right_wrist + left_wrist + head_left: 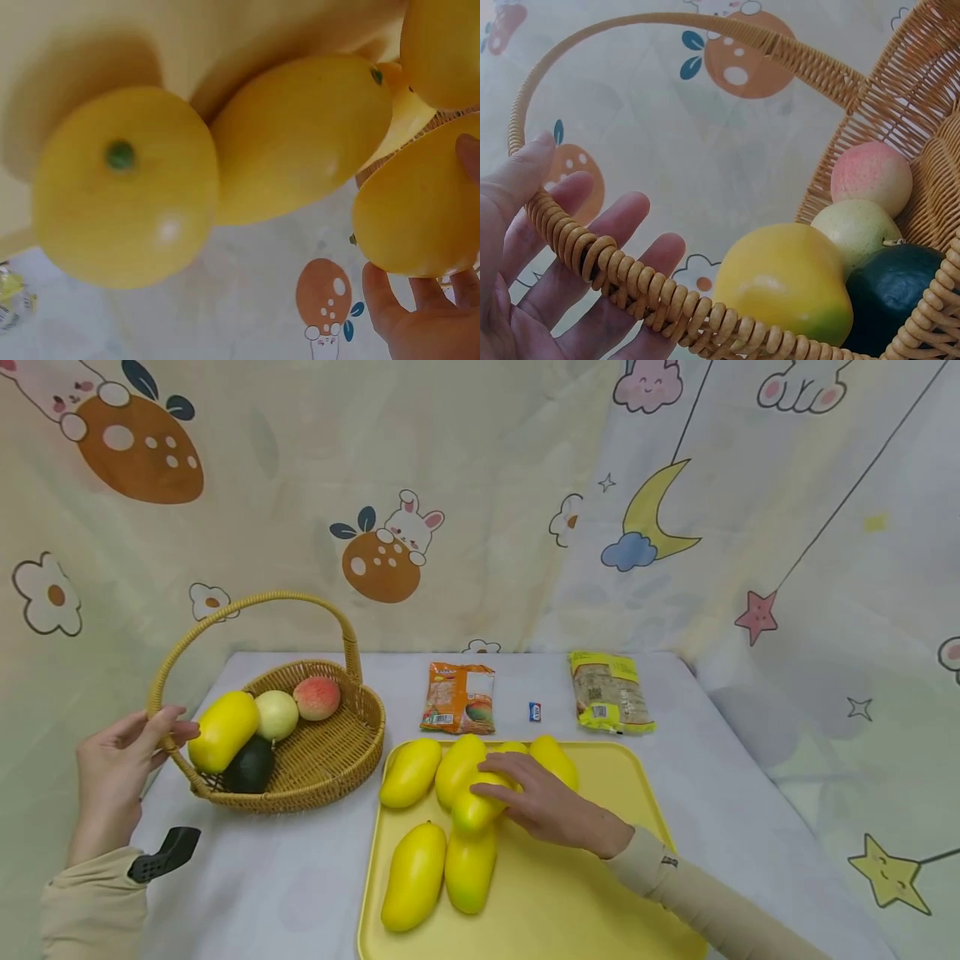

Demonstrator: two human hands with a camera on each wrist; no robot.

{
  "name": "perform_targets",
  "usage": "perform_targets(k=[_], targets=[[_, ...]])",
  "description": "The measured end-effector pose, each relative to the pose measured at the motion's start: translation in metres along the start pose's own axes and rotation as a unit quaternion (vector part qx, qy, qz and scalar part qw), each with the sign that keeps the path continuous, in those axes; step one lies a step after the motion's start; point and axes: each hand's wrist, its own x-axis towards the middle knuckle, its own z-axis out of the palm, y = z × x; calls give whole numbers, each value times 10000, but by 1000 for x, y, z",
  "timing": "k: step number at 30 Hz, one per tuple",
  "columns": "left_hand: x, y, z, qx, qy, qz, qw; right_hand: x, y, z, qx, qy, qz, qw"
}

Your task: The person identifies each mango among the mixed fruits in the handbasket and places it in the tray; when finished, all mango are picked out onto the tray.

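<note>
My left hand [123, 768] holds the handle of a wicker basket [333, 760] at its near left side, the handle passing between thumb and fingers. In the basket lie a yellow mango [223, 732], a pale green round fruit [276, 716], a peach [317, 697] and a dark green avocado-like fruit [251, 766]. Over the yellow tray [585, 902], my right hand [543, 802] grips a mango [420, 210] between thumb and fingers. Several other mangoes [414, 877] lie on the tray around it, some partly hidden by the hand and held fruit.
Behind the tray lie an orange snack packet [458, 697], a small blue-and-red wrapped piece [535, 712] and a yellow packet [611, 692]. A white cloth covers the table [247, 885]. A patterned curtain [487, 460] hangs behind.
</note>
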Motion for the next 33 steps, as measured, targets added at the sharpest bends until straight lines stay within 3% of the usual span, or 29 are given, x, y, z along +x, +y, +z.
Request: perform_targets(k=[5, 15, 23, 33], targets=[[-1, -1, 0, 158, 42, -107, 9998, -17, -6, -5, 131, -167, 210, 9996], [-1, -1, -1, 258, 68, -127, 9996, -41, -11, -5, 351, -69, 98, 9993], [-2, -1, -1, 284, 79, -227, 9993, -51, -16, -2, 439, -175, 205, 9987], [-1, 0, 0, 119, 6, -55, 9999, -61, -18, 7, 288, -159, 114, 9994]])
